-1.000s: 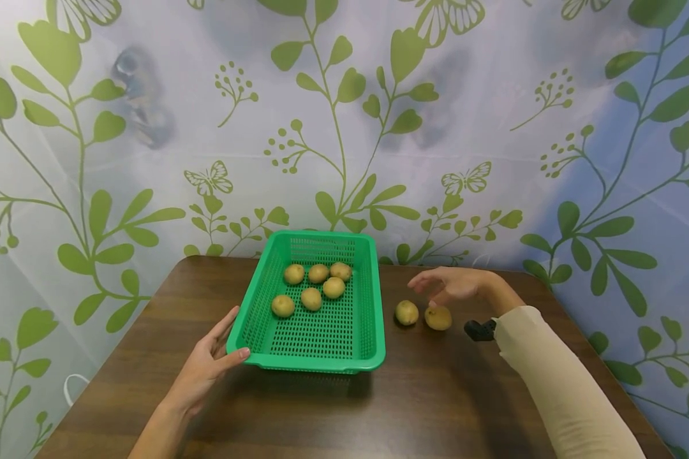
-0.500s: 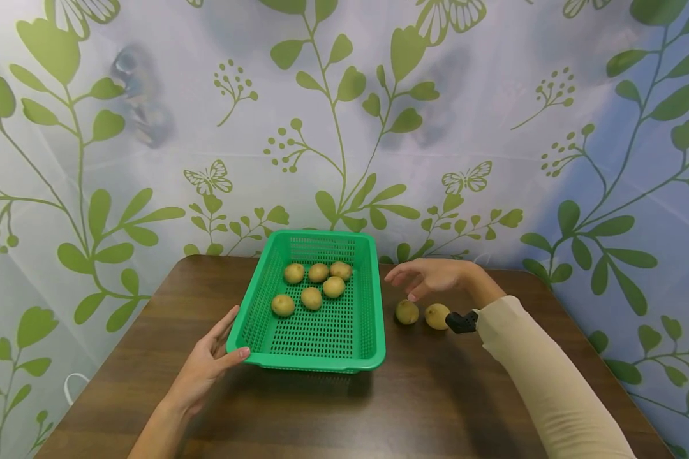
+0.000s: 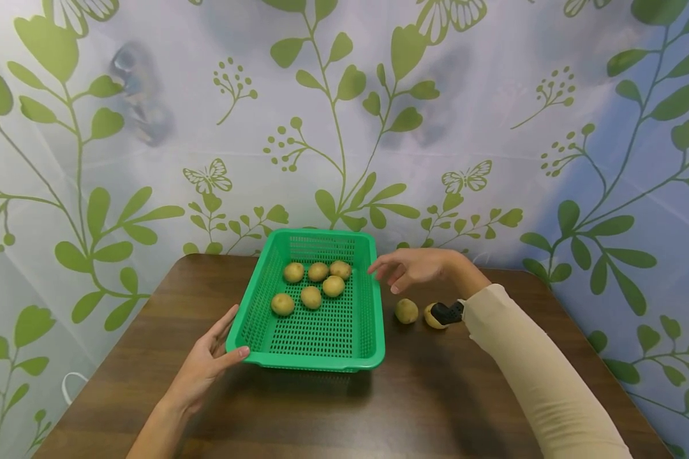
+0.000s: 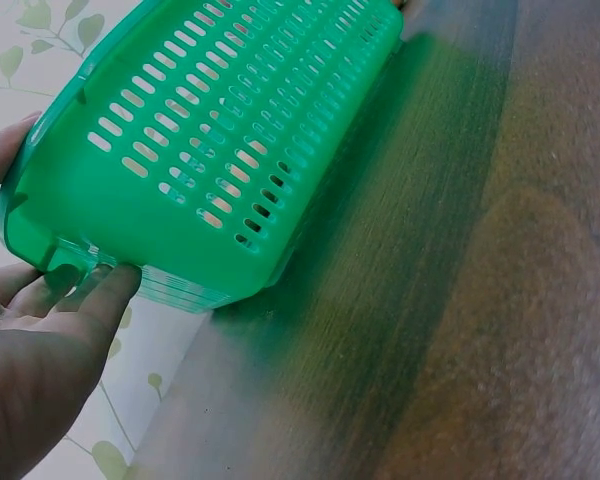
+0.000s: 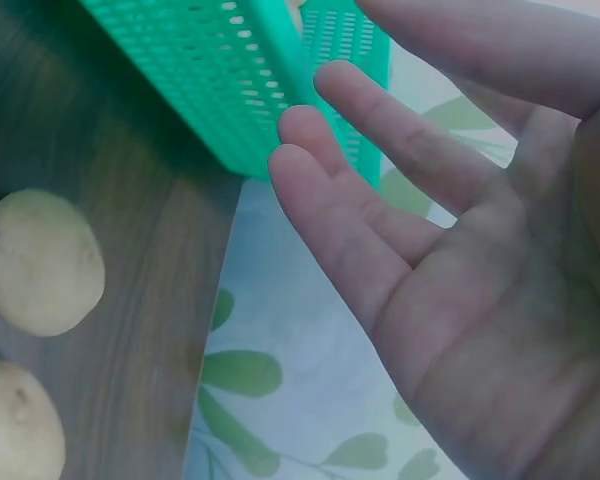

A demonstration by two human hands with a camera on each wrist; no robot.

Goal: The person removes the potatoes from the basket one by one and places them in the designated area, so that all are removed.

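Observation:
A green plastic basket (image 3: 310,362) with slotted walls holds several potatoes (image 3: 311,298). My left hand (image 3: 205,362) grips its near left corner, thumb over the rim and fingers against the outer wall. In the left wrist view those fingers (image 4: 105,300) touch the wall below the rim. My right hand (image 3: 416,266) hovers beside the basket's right rim, fingers loosely bent and holding nothing. In the right wrist view its palm (image 5: 480,270) faces the camera. Two potatoes lie on the table under that hand: one potato (image 3: 406,312) nearer the basket, another potato (image 3: 434,317) partly hidden by the wrist camera.
The brown wooden table (image 3: 298,421) extends around the basket. Behind it hangs a pale curtain (image 3: 344,140) with green leaves and butterflies, close to the table's back edge. A black wrist camera (image 3: 448,312) sticks out below the right sleeve.
My right hand has moved left, from above the two loose potatoes to the basket's right rim. The left hand and the basket have stayed in place.

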